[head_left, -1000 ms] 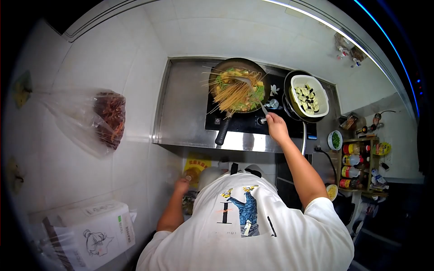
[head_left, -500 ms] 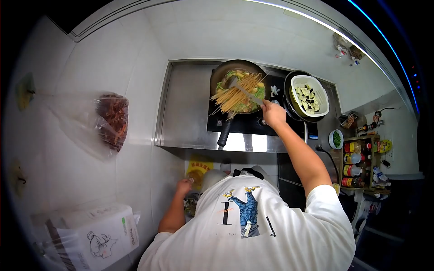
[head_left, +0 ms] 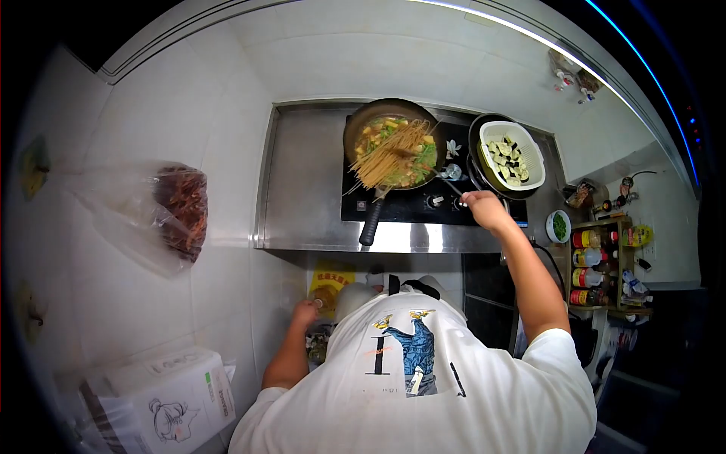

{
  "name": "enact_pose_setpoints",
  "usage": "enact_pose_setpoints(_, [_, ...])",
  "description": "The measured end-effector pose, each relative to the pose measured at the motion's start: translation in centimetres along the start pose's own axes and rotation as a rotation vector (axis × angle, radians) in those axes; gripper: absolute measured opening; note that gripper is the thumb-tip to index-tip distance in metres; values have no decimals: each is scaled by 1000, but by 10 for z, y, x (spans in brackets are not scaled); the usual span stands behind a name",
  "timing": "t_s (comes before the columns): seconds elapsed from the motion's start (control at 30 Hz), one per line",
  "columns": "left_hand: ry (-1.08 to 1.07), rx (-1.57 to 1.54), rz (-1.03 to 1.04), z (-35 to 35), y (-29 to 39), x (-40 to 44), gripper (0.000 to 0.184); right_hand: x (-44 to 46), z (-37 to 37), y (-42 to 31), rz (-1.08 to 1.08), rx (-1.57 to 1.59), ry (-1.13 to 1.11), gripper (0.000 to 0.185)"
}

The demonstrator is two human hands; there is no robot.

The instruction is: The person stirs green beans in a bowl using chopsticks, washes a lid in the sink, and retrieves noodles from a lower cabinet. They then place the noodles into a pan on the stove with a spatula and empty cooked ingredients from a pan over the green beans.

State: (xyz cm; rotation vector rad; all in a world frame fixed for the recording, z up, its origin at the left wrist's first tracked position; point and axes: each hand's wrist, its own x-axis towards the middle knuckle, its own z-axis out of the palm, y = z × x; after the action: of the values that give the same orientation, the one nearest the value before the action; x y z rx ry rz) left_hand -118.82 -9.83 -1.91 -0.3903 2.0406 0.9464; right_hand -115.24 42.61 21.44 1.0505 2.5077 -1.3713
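While the right arm (head_left: 532,280) is slanting forward and inward from the shoulder, elbow slightly bent, the right hand (head_left: 485,206) is sitting over the front part of the cooktop (head_left: 408,209), back of the hand upward.

Right hand: fingers are wrapping closely round the handle end of a spatula (head_left: 450,185).

Spatula: long axis is running from the hand away and to the left, its far end pointing into the pan; the blade is not showing clearly among the food.

Pan (head_left: 390,110): is resting on the left part of the cooktop, its black handle pointing back toward the person and a little left, overhanging the front edge of the bench (head_left: 302,170).

Noodles (head_left: 389,157): are lying in the pan as a loose sheaf, long axis going from near left to far right, the near-left ends jutting over the rim; greens and yellow chunks are showing around them.

Left arm (head_left: 286,354): is hanging low at the person's side, forearm angled forward. Left hand (head_left: 305,311): is staying below bench level, beside a yellow bag (head_left: 333,274); whether its fingers are gripping anything cannot be told.

Right of the pan: a white basket (head_left: 534,160) of diced pieces (head_left: 505,160) is sitting on a second pan (head_left: 473,151).
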Motion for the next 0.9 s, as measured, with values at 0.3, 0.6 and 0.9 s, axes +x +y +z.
enact_pose_setpoints(0.3, [-17, -4, 55, 7, -7, 17, 24, 12, 41, 26, -8, -126, 59, 39])
enact_pose_setpoints(0.6, [-25, -52, -15, 6, -10, -2, 22, -12, 4, 26, 25, -71, 14, 42])
enact_pose_setpoints(0.9, [-57, -2, -3, 5, 3, -8, 22, -12, 4, 14, 57, 63, 114, 39])
